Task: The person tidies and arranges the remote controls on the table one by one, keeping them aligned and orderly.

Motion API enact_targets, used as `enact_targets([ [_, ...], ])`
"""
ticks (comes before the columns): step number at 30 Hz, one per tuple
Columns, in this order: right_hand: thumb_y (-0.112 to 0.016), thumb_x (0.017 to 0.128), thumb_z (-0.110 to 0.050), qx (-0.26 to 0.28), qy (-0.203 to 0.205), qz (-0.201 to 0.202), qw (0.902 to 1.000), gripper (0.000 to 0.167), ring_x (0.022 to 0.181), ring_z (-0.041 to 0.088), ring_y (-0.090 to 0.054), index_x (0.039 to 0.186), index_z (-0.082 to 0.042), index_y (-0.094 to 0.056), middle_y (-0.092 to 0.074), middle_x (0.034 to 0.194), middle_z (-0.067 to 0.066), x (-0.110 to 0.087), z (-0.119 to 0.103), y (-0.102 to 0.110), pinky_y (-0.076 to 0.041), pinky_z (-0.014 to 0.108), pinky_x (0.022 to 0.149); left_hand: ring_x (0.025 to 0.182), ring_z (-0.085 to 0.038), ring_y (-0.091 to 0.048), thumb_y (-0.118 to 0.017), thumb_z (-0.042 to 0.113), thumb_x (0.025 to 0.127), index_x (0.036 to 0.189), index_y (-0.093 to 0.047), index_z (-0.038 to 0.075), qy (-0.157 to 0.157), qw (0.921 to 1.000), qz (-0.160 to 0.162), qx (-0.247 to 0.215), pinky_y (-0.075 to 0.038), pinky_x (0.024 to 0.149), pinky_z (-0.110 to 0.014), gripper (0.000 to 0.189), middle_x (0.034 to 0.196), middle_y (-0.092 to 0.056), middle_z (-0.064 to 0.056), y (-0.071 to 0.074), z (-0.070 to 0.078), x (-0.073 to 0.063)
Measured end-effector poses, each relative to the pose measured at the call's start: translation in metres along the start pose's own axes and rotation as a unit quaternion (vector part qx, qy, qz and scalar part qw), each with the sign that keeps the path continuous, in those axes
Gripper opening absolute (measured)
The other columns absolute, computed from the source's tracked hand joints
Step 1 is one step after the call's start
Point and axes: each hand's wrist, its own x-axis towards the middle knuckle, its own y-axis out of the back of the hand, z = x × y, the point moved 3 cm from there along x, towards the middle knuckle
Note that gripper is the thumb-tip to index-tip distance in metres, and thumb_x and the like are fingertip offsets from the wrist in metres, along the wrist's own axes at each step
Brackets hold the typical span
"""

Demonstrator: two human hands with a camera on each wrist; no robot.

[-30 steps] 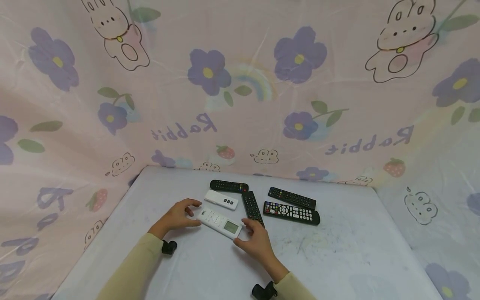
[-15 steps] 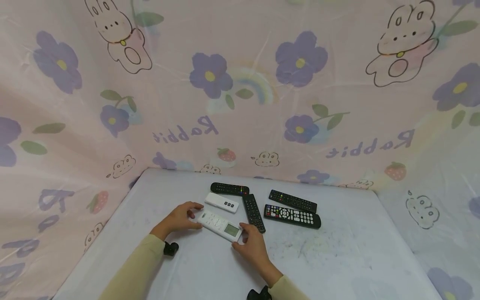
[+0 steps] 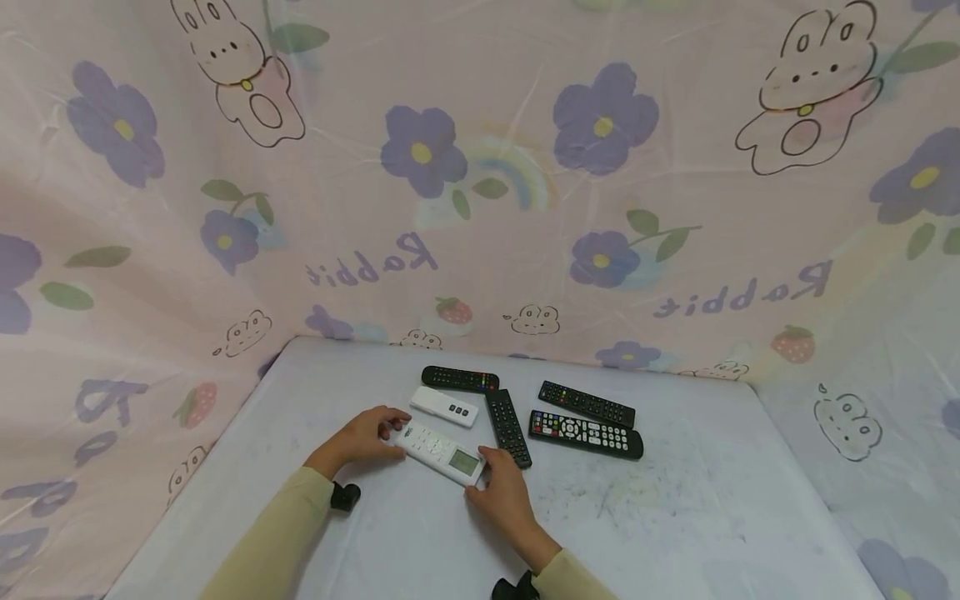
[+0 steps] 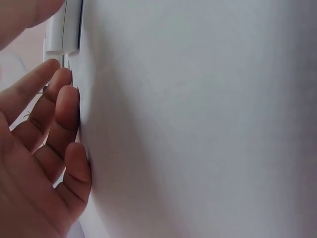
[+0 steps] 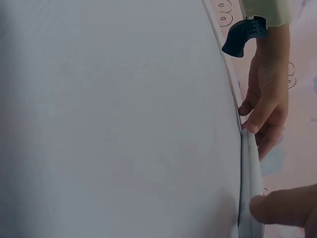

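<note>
Left hand and right hand grasp opposite ends of a white plastic remote with a grey display, lower centre of the frame, its long body slanting down to the right over the white-covered table. Thumb and fingers straddle the button end on the left; on the right, thumb and forefinger pinch the display end.

Just above it lies a slim white remote with three dark buttons, and above that a black remote with rounded ends. Near the right fingertips, a narrow black remote points down the frame. Farther right, a black remote with small dark buttons sits just above a black remote with white buttons. Pale yellow sleeves come in from the bottom edge, and a pink fabric backdrop printed with rabbits and purple flowers fills the upper frame.
</note>
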Motion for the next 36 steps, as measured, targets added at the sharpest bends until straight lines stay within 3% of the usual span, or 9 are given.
enact_targets([
  [4, -0.081, 0.067, -0.009, -0.021, -0.009, -0.003, 0.9997, 0.058, 0.105, 0.028, -0.061, 0.120, 0.002, -0.060, -0.061, 0.116, 0.016, -0.002, 0.000, -0.004, -0.051, 0.045, 0.091, 0.086, -0.014, -0.048, -0.084, 0.023, 0.071, 0.126, -0.061, 0.018, 0.013, 0.9999, -0.007, 0.004, -0.041, 0.074, -0.029, 0.059, 0.104, -0.057, 0.003, -0.004, -0.002, -0.001],
  [13, -0.081, 0.065, -0.006, -0.034, -0.011, 0.003, 0.9994, 0.058, 0.108, 0.033, -0.059, 0.119, 0.002, -0.061, -0.060, 0.116, 0.017, -0.006, -0.001, -0.006, -0.049, 0.049, 0.093, 0.084, -0.014, -0.045, -0.084, 0.021, 0.071, 0.127, -0.061, 0.022, 0.023, 0.9993, -0.023, 0.020, -0.040, 0.072, -0.029, 0.061, 0.101, -0.053, 0.005, -0.009, -0.003, -0.003],
  [18, -0.081, 0.065, -0.006, -0.042, -0.003, 0.006, 0.9991, 0.057, 0.106, 0.033, -0.059, 0.118, 0.002, -0.061, -0.062, 0.113, 0.017, -0.004, -0.003, -0.007, -0.049, 0.048, 0.093, 0.083, -0.014, -0.045, -0.084, 0.022, 0.072, 0.128, -0.060, 0.020, 0.008, 0.9988, -0.030, 0.037, -0.040, 0.071, -0.028, 0.061, 0.101, -0.052, 0.004, -0.006, -0.001, -0.002],
  [36, -0.072, 0.069, 0.001, -0.035, 0.014, 0.001, 0.9993, 0.058, 0.111, 0.033, -0.058, 0.124, 0.002, -0.056, -0.058, 0.120, 0.019, 0.000, -0.008, 0.003, -0.049, 0.047, 0.094, 0.085, -0.016, -0.050, -0.089, 0.018, 0.064, 0.119, -0.064, 0.021, 0.004, 0.9996, -0.014, -0.025, -0.042, 0.074, -0.031, 0.061, 0.102, -0.058, 0.002, 0.001, -0.002, 0.003],
])
